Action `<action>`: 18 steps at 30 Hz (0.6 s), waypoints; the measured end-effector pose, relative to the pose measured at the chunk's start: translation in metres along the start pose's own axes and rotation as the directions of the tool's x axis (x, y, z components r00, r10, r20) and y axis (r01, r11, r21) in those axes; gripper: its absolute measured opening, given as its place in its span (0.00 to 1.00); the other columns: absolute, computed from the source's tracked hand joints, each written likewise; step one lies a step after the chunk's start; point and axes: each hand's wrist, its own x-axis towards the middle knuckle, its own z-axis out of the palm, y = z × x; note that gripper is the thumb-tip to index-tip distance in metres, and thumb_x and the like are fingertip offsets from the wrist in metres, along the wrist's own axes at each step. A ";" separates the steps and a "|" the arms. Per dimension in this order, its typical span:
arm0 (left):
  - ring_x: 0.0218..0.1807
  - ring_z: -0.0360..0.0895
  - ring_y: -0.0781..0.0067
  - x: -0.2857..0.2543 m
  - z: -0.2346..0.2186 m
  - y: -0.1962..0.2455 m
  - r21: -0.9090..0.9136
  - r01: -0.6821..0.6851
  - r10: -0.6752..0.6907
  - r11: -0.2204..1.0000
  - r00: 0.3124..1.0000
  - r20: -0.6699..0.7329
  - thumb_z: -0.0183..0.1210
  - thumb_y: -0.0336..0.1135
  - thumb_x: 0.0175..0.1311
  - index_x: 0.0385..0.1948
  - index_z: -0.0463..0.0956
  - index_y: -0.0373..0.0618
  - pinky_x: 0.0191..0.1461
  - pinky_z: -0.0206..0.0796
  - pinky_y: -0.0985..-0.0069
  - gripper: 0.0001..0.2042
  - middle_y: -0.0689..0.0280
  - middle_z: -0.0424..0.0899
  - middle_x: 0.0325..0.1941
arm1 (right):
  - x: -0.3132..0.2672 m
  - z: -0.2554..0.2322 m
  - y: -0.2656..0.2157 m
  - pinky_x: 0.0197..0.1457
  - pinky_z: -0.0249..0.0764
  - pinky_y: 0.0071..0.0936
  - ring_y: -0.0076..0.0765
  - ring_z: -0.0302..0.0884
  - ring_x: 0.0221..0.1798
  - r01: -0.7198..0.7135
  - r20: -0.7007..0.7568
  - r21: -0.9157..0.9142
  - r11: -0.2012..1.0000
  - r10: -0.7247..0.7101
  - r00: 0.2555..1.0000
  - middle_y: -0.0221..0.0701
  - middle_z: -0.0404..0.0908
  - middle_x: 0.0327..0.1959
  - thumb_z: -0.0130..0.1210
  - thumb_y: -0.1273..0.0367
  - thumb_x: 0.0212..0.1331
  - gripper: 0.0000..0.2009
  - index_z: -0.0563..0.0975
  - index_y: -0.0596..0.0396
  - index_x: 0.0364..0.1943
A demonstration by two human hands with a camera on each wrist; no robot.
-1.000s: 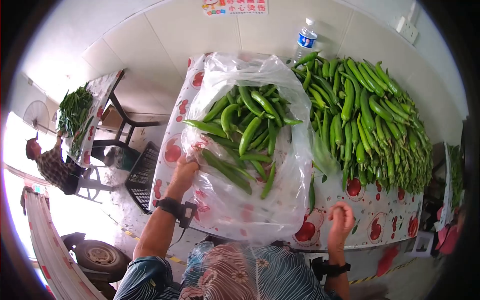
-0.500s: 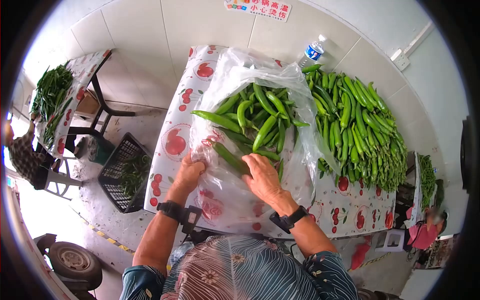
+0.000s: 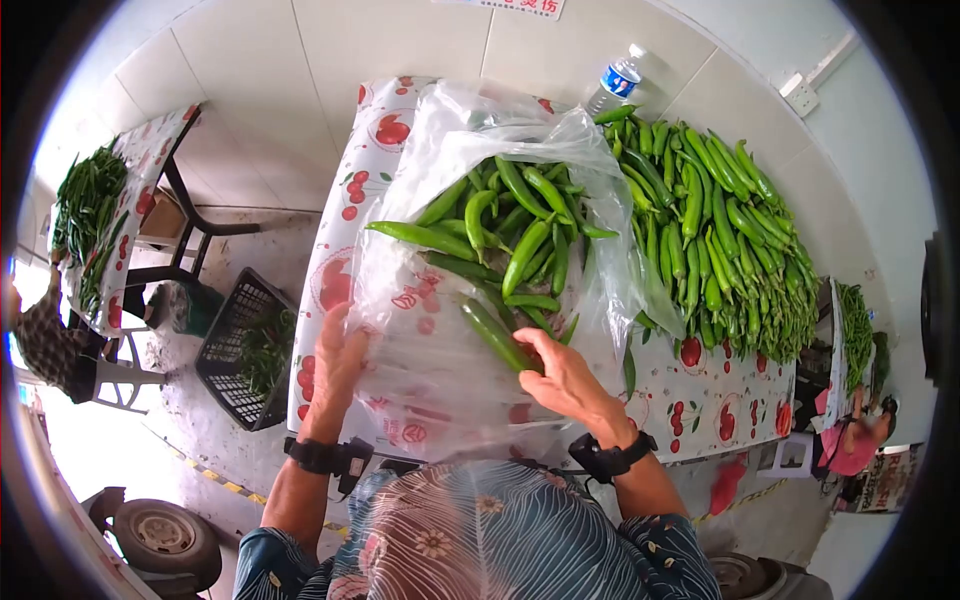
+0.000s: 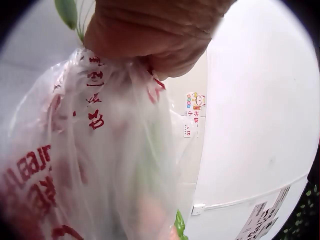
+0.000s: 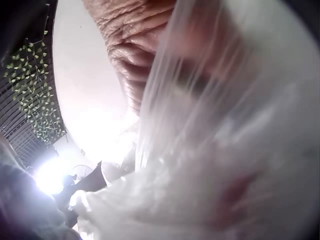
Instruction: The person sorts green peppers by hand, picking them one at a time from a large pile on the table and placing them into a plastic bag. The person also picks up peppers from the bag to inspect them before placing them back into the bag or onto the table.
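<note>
A: Where does the bagging stand?

B: The clear plastic bag (image 3: 470,300) lies on the cherry-print tablecloth (image 3: 730,410) with a good bunch of green peppers (image 3: 510,250) showing through it. It looks partly filled. A much larger heap of loose peppers (image 3: 730,240) sits to its right, so plenty seems left to pack.

A: And the hands?

B: The left hand (image 3: 335,365) bunches the bag's near left edge; the left wrist view shows its fingers curled tight round gathered plastic. The right hand (image 3: 565,375) grips the bag's near right side beside one long pepper (image 3: 495,335), fingers curled, though how many pinch cannot be told.

A: Anything else?

B: A water bottle (image 3: 615,85) stands at the far wall.
</note>
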 end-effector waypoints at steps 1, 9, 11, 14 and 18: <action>0.42 0.74 0.65 0.000 0.001 -0.003 0.197 -0.105 0.117 0.975 0.992 -0.054 0.52 0.27 0.54 0.55 0.65 0.40 0.45 0.67 0.74 0.23 0.59 0.77 0.43 | -0.007 -0.002 0.006 0.49 0.72 0.33 0.42 0.76 0.47 -0.017 -0.008 0.073 0.997 0.018 1.000 0.40 0.77 0.46 0.52 0.74 0.50 0.25 0.64 0.59 0.56; 0.63 0.63 0.50 -0.005 0.019 0.002 0.784 -0.365 0.458 0.501 0.881 0.117 0.54 0.26 0.49 0.55 0.69 0.47 0.64 0.55 0.59 0.25 0.54 0.70 0.57 | -0.016 -0.028 0.002 0.55 0.68 0.24 0.25 0.72 0.49 -0.200 0.156 0.876 0.439 0.136 0.978 0.34 0.74 0.51 0.52 0.74 0.52 0.30 0.60 0.58 0.63; 0.62 0.64 0.53 -0.005 0.024 -0.003 0.815 -0.352 0.444 0.460 0.886 0.132 0.54 0.27 0.50 0.52 0.71 0.48 0.63 0.52 0.58 0.22 0.55 0.71 0.57 | -0.013 -0.019 0.012 0.54 0.70 0.25 0.25 0.73 0.47 -0.127 0.091 0.935 0.331 0.121 0.989 0.32 0.76 0.48 0.53 0.72 0.55 0.31 0.58 0.57 0.65; 0.62 0.64 0.51 -0.007 0.025 -0.002 0.803 -0.322 0.427 0.502 0.899 0.094 0.54 0.25 0.47 0.51 0.72 0.48 0.66 0.52 0.59 0.23 0.52 0.71 0.57 | -0.014 -0.015 0.022 0.52 0.71 0.25 0.25 0.74 0.45 -0.242 0.077 0.743 0.624 0.279 0.957 0.33 0.77 0.46 0.55 0.70 0.57 0.30 0.59 0.56 0.65; 0.62 0.64 0.51 -0.007 0.023 -0.006 0.795 -0.342 0.448 0.501 0.889 0.100 0.54 0.24 0.47 0.50 0.72 0.48 0.65 0.53 0.58 0.23 0.53 0.72 0.56 | -0.016 -0.028 0.022 0.47 0.73 0.27 0.31 0.77 0.42 -0.307 0.001 0.210 0.928 0.314 0.949 0.38 0.80 0.41 0.52 0.73 0.59 0.24 0.64 0.55 0.61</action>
